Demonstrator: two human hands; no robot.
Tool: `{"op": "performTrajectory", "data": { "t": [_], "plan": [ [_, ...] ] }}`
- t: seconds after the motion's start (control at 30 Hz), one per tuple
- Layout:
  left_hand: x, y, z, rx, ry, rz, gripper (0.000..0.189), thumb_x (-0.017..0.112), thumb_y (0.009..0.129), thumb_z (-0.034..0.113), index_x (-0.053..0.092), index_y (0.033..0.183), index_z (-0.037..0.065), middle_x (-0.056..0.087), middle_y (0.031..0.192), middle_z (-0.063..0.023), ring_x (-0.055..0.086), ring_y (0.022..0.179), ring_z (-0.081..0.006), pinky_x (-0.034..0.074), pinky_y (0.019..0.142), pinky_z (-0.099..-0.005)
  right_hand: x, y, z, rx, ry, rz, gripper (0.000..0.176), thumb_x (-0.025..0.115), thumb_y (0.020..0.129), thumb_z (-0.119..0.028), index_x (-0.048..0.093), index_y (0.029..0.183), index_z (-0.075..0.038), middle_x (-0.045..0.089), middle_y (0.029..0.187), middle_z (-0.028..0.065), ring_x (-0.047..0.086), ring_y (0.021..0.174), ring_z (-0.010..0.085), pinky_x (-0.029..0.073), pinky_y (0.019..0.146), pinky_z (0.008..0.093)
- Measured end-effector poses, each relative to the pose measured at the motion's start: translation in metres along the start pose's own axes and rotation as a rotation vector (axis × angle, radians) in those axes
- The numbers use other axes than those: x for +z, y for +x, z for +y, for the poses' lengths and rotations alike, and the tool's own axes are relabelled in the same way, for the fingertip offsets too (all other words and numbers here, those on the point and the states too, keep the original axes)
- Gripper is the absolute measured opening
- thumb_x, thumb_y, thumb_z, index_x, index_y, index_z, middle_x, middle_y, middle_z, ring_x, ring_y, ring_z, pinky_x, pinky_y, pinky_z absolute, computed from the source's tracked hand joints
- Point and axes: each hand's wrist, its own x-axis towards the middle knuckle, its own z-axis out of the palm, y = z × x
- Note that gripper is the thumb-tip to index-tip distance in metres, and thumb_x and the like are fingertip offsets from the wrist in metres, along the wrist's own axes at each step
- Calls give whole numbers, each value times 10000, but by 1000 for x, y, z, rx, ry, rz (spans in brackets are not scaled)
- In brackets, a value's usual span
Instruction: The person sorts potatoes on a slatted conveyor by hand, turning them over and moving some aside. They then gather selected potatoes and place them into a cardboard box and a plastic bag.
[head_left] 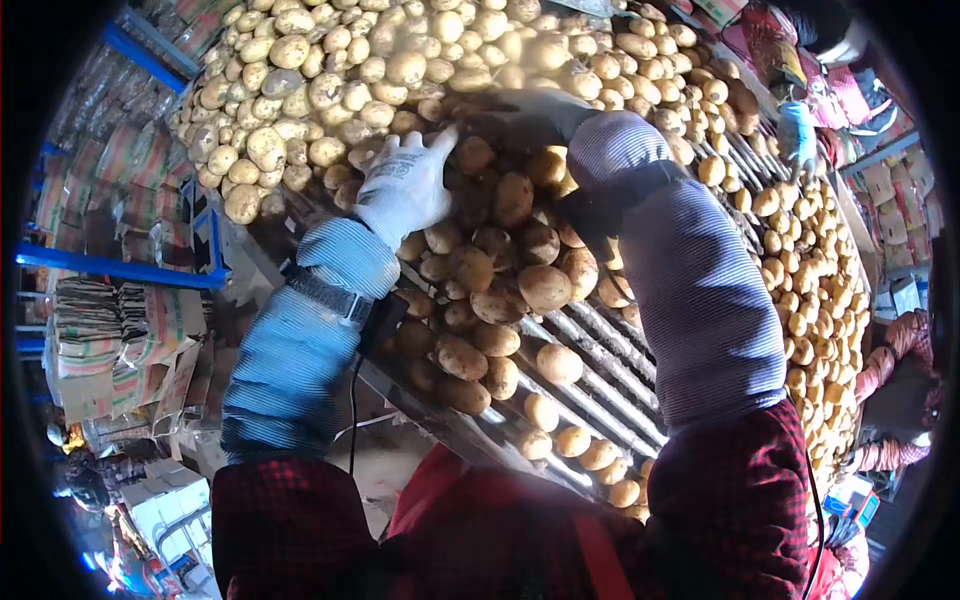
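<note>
My left hand (405,187), in a white work glove with print on its back, rests at the left side of a heap of potatoes (513,198). Its fingers look spread and hold nothing that I can see. Further over the heap, my right hand (540,112) reaches in among the potatoes. It is blurred and partly in shadow, so its fingers are not clear. Below the hands, more potatoes (545,288) lie on a sorting conveyor of metal rollers (610,350). Ribbed sleeve covers reach up both forearms, and a dark strap circles the left one.
A large bank of potatoes (400,65) fills the far side, and more potatoes (810,290) line the right. Flattened cardboard boxes (130,330) are stacked at left near a blue metal frame (120,265). Other people stand along the right, one with a blue sleeve (797,130).
</note>
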Motion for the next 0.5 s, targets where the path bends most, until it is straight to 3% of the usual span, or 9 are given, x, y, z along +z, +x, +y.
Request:
{"op": "performTrajectory", "data": {
  "t": [0.13,0.17,0.2,0.27,0.33,0.4,0.43,0.5],
  "plan": [
    [-10,-12,49,14,118,-105,637,682,860,188,499,1469,157,590,1375,-212,557,1304,-444,437,1085,-588,-10,-42,-13,-24,-14,-101,612,601,985,-600,680,1346,-113,783,1092,95,727,978,226,585,887,381],
    [-11,-16,62,30,118,-142,618,685,857,191,518,1450,146,592,1375,-210,558,1306,-441,440,1085,-582,-6,-50,-16,-90,261,-253,515,611,975,-546,735,1256,-133,788,1065,92,732,954,224,586,888,416],
    [-13,-19,76,51,121,-177,599,689,853,194,536,1430,135,594,1376,-207,560,1308,-439,443,1086,-576,-9,-64,-10,-88,267,-237,515,611,975,-546,735,1256,-133,788,1065,92,732,954,224,586,888,416],
    [-12,-25,109,97,119,-268,560,713,835,201,589,1349,19,604,1348,-255,587,1304,-421,492,1069,-524,-6,-121,-9,-43,-21,-25,395,648,960,-459,770,1166,-145,788,1001,78,741,885,193,597,833,405],
    [-2,-29,140,35,6,-518,521,732,819,183,635,1294,-5,631,1299,-268,646,1230,-393,550,1009,-472,-3,-157,4,12,-114,60,362,675,929,-425,770,1162,-165,786,989,89,747,895,200,599,828,405],
    [30,-41,174,90,73,-512,467,747,823,178,676,1244,-11,655,1253,-266,686,1157,-380,585,951,-443,-9,-197,21,84,-79,-148,474,597,922,-502,769,1239,-196,772,1169,138,737,1060,316,564,937,460],
    [79,-50,189,62,29,-181,592,777,829,236,611,1357,24,626,1285,-280,652,1215,-392,573,966,-461,-18,-228,12,182,-99,-195,487,590,918,-504,761,1259,-201,769,1163,148,729,1089,330,560,952,464],
    [74,-70,230,98,-136,-204,870,849,778,375,458,1513,125,547,1366,-288,589,1261,-446,531,1017,-515,6,-247,56,171,-135,-138,489,590,919,-495,759,1262,-190,772,1156,142,730,1094,326,560,957,463]
  ]
}}
